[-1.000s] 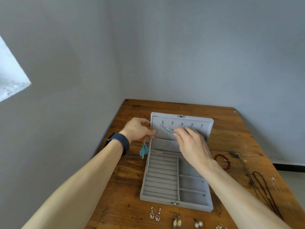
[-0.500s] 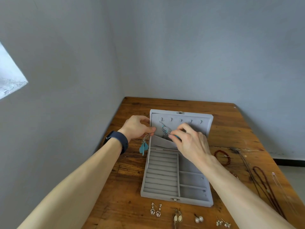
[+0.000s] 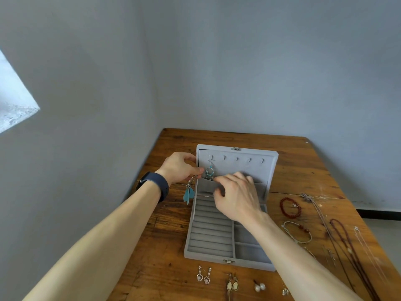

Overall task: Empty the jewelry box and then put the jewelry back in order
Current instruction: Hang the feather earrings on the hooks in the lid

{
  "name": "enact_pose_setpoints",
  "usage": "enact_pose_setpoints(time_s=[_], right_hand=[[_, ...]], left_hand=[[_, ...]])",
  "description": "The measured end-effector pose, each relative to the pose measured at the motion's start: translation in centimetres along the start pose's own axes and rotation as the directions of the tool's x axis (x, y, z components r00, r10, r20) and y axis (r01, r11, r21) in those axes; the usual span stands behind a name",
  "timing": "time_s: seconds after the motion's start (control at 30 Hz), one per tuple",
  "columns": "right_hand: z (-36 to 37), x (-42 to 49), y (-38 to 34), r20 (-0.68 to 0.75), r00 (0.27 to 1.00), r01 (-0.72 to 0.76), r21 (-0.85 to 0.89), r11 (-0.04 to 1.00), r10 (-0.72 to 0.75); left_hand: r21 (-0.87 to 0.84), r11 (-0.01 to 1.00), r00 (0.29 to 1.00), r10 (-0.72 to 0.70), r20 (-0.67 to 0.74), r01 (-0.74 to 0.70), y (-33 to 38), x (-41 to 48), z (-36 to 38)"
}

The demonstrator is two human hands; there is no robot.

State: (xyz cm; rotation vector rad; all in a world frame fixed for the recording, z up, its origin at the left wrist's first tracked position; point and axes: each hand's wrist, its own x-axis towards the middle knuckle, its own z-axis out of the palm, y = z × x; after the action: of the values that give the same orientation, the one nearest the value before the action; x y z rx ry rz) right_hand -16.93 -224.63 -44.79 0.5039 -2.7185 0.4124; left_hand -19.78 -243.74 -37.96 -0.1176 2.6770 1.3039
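- we see the grey jewelry box (image 3: 206, 257) lying open on the wooden table (image 3: 303, 168); its lid (image 3: 245, 167) stands upright at the far side, with a row of small hooks along the top
- a teal beaded hoop earring (image 3: 209, 172) hangs from the leftmost hook, just above the lid's pocket
- the left hand (image 3: 179, 168) is at the lid's left edge, fingers curled; it pinches the chain of a teal feather earring (image 3: 188, 193), which dangles outside the box beside its left wall
- the right hand (image 3: 236, 197) is over the lid's pocket, fingers bent down at the pocket's upper edge, just right of the hoop earring; we cannot tell whether it grips anything
- the ring rolls (image 3: 210, 231) and side compartments of the base hold no jewelry that we can see
- in front of the box lie a silver drop pair (image 3: 204, 277), an oval pair (image 3: 232, 285) and pearl studs (image 3: 259, 287)
- to the right lie a red bead bracelet (image 3: 283, 208), a cord bracelet (image 3: 303, 241) and dark cord necklaces (image 3: 347, 242)
- a dark wristband (image 3: 155, 185) sits on the left wrist
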Motion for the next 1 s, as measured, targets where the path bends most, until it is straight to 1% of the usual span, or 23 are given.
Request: enact_pose_setpoints(time_s=[0.07,0.1,0.2,0.3,0.37,0.4,0.43,0.5,0.57,0.6,0.67,0.73,0.8,0.93,0.97,1.0], right_hand=[[-0.1,0.1,-0.3,0.069,0.997,-0.035,0.026,0.999,0.033],[-0.1,0.0,-0.3,0.078,0.996,-0.049,0.048,0.998,0.046],[-0.2,-0.4,-0.1,0.068,0.995,-0.085,0.126,0.988,0.077],[-1.0,-1.1,-0.2,0.053,0.994,-0.106,0.185,0.977,0.098],[-2.0,-1.9,-1.1,0.032,0.992,-0.127,0.293,0.948,0.123],[-2.6,-2.3,-1.7,0.031,0.989,-0.146,0.386,0.911,0.145],[-3.3,-2.8,-2.5,0.049,0.984,-0.175,0.491,0.853,0.174],[-4.7,-3.9,-4.3,0.123,0.968,-0.242,0.688,0.684,0.218],[-6.2,-5.1,-6.1,0.178,0.964,-0.258,0.812,0.523,0.200],[-6.7,-5.8,-6.9,0.191,0.966,-0.254,0.837,0.485,0.177],[-7.7,-7.3,-8.3,0.177,0.972,-0.230,0.844,0.485,0.152],[-8.5,-8.5,-9.2,0.132,0.974,-0.207,0.856,0.474,0.186],[-9.5,-9.8,-9.7,0.142,0.969,-0.216,0.884,0.414,0.204],[-11.3,-12.6,-10.1,0.309,0.941,-0.332,0.919,0.212,0.135],[-11.6,-13.2,-10.1,0.342,0.931,-0.360,0.916,0.178,0.126],[-11.7,-13.8,-10.0,0.368,0.922,-0.383,0.911,0.155,0.119]], left_hand=[[-0.012,1.000,1.000,-0.004,-0.006,0.004,0.0,-0.1,0.1],[-0.033,0.999,1.000,-0.007,-0.007,0.006,0.1,-0.2,0.2],[-0.143,0.990,1.000,-0.017,-0.023,0.014,0.1,-1.0,0.3],[-0.220,0.975,0.997,-0.004,-0.082,-0.014,0.1,-2.6,-0.2],[-0.315,0.949,0.997,0.006,-0.080,-0.031,0.0,-4.2,-0.5],[-0.379,0.925,0.998,0.005,-0.056,-0.025,0.0,-5.2,-0.7],[-0.443,0.896,1.000,0.001,-0.022,-0.010,0.0,-6.1,-0.9],[-0.557,0.830,0.999,0.008,0.043,0.017,0.1,-8.1,-1.0],[-0.618,0.786,0.997,0.032,0.074,0.021,0.2,-10.1,-0.9],[-0.635,0.772,0.995,0.049,0.084,0.015,0.3,-11.1,-0.8],[-0.670,0.742,0.991,0.087,0.097,0.001,0.5,-13.2,-0.6],[-0.670,0.742,0.990,0.108,0.091,-0.020,0.7,-15.1,-0.6],[-0.658,0.753,0.990,0.113,0.082,-0.031,0.9,-17.0,-0.5],[-0.690,0.724,0.983,0.139,0.120,-0.018,1.0,-20.1,0.1],[-0.702,0.712,0.983,0.146,0.111,-0.027,1.0,-20.8,0.5],[-0.696,0.716,0.987,0.147,0.072,-0.056,1.0,-21.4,0.9]])
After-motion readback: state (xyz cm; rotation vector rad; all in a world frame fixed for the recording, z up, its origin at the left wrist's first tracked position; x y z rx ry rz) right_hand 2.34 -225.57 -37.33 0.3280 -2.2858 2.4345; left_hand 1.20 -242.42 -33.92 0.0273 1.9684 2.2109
